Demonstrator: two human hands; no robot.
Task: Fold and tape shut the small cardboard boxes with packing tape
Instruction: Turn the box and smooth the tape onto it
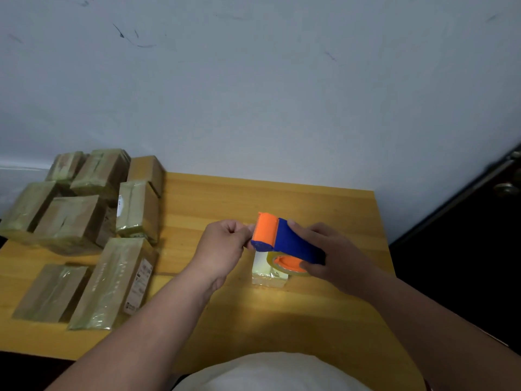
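The right hand (329, 249) grips the blue and orange plastic tape dispenser (284, 239) around its blue body, thumb on the far side and fingers curled under the roll of clear packing tape (277, 263). The dispenser is held above the yellow wooden bench (324, 210), near the centre of the view, with its orange cutter end pointing toward 9 o'clock. The left hand (222, 246) sits at 9 o'clock of the dispenser, fingers curled, with the fingertips meeting the cutter end; whether they pinch the tape end cannot be determined. Directly below the dispenser, at its 6 o'clock, a small pale box wrapped in shiny clear tape (269, 273) rests on the bench, partly hidden by the dispenser and roll. At 9 o'clock of the hands, well apart from them, a group of brown cardboard boxes wrapped in clear tape (84, 221) occupies the left end of the bench, some stacked at 10 o'clock, two lying flat at 8 o'clock. A pale grey scuffed wall (253, 94) rises behind the bench at 12 o'clock. A dark door with a round knob (504, 189) stands at 3 o'clock.
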